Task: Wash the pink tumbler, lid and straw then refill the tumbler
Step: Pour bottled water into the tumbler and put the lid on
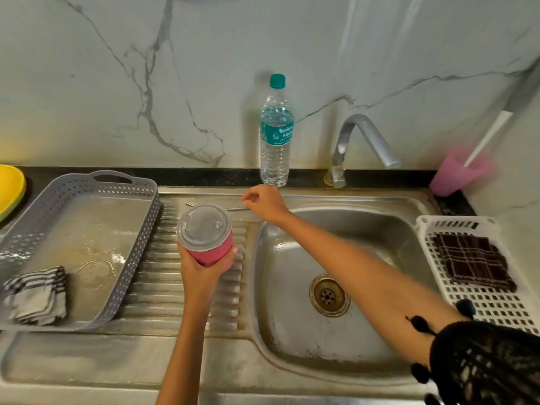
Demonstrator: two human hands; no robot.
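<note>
Over drainboard (163,287), left fingers (187,258) round lidded pink tumbler (214,254), right fingers (249,197) pinching straw (237,209) just behind it

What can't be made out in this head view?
The straw: middle hidden behind the lid; whether the right hand pinches it is unclear, since curled fingers cover its end.
The tumbler: contents hidden by the lid and the left hand.
The pink cup, far right: blurred; the white stick in it is unidentifiable.
The yellow dish: cut off by the left edge.
</note>
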